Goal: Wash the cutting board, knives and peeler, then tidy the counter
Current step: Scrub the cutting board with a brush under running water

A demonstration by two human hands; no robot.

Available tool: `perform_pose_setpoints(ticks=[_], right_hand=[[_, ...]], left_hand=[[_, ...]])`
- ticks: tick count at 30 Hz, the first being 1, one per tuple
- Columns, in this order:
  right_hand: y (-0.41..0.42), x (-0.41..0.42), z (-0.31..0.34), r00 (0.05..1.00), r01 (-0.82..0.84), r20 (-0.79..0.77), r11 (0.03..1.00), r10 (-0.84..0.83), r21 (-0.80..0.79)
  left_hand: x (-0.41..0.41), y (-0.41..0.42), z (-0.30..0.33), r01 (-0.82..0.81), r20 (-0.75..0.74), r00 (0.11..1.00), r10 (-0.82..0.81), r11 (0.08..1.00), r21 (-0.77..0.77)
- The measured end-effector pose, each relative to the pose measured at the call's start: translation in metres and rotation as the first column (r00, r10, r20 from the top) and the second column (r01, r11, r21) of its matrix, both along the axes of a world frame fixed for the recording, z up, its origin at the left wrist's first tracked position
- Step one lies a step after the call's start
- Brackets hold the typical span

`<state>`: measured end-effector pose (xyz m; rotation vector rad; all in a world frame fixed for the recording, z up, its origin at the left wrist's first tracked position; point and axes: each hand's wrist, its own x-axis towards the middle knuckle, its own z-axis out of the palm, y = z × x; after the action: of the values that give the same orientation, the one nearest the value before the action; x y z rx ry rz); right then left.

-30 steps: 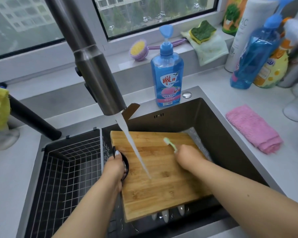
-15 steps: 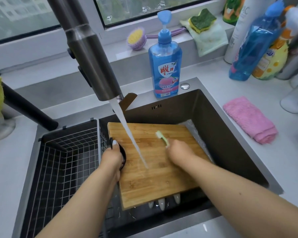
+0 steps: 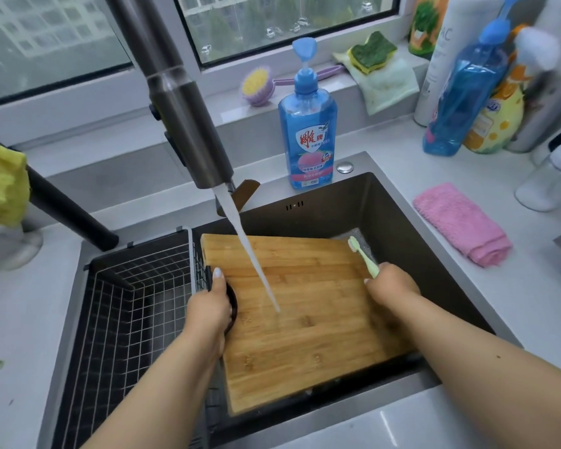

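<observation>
The cutting board [image 3: 305,312] lies tilted in the sink [image 3: 402,222] under the tap's stream; left hand [image 3: 208,314] grips its left edge, right hand [image 3: 391,286] clamps a green toothbrush [image 3: 363,256], now swept to the far right corner from mid-board, so scrubbing seems nearly across

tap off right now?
No: a stream of water runs from the faucet onto the cutting board.
</observation>
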<state>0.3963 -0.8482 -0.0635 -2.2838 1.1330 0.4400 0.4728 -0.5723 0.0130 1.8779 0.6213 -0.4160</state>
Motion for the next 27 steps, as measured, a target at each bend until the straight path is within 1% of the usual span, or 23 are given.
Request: perform_pose_setpoints(ticks=[4, 7, 9, 11, 13, 14, 17, 21, 27], right_hand=[[-0.007, -0.001, 0.007, 0.994, 0.077, 0.069, 0.996, -0.081, 0.052], [-0.009, 0.001, 0.012, 0.983, 0.171, 0.044, 0.979, -0.177, 0.110], [-0.009, 0.004, 0.014, 0.970, 0.228, 0.037, 0.953, -0.240, 0.197], [-0.009, 0.007, 0.012, 0.934, 0.318, 0.043, 0.880, -0.354, 0.353], [-0.009, 0.009, 0.007, 0.876, 0.390, 0.047, 0.764, -0.479, 0.513], [-0.009, 0.008, 0.004, 0.852, 0.415, 0.034, 0.714, -0.522, 0.564], [-0.004, 0.004, 0.009, 0.822, 0.443, -0.007, 0.632, -0.569, 0.636], [-0.003, 0.003, 0.017, 0.766, 0.454, 0.008, 0.550, -0.643, 0.701], [0.000, 0.001, 0.027, 0.715, 0.399, -0.003, 0.404, -0.699, 0.823]], left_hand=[[-0.017, 0.013, 0.025, 0.020, 0.032, 0.999, -0.018, 0.998, -0.051], [-0.022, 0.024, 0.042, 0.041, 0.070, 0.997, -0.037, 0.998, -0.047], [-0.024, 0.029, 0.052, 0.054, 0.100, 0.994, -0.050, 0.998, -0.033], [-0.025, 0.035, 0.060, 0.077, 0.136, 0.988, -0.074, 0.997, -0.015], [-0.026, 0.040, 0.066, 0.093, 0.162, 0.983, -0.090, 0.996, -0.010], [-0.026, 0.041, 0.068, 0.094, 0.166, 0.982, -0.091, 0.995, -0.014], [-0.030, 0.045, 0.072, 0.094, 0.170, 0.981, -0.089, 0.995, -0.023], [-0.032, 0.049, 0.077, 0.083, 0.194, 0.978, -0.078, 0.996, -0.016], [-0.025, 0.068, 0.088, 0.073, 0.251, 0.964, -0.081, 0.996, 0.043]])
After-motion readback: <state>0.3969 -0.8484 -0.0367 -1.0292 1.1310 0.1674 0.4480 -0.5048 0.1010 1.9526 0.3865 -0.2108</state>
